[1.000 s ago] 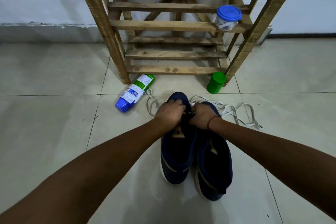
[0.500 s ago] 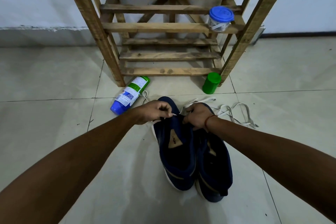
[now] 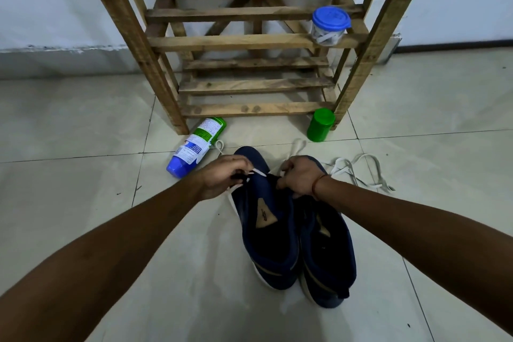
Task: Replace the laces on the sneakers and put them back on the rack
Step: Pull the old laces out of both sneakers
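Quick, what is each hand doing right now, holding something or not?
Left hand: pinches the white lace end.
Right hand: grips the navy sneaker at its upper.

**A plain room in a home**

Pale glossy floor tiles (image 3: 83,125) meet a white painted wall (image 3: 55,8). A rough wooden rack (image 3: 249,43) stands before it. A household bottle (image 3: 194,147), a green jar (image 3: 320,125) and a blue-lidded tub (image 3: 330,25) sit on or near it.
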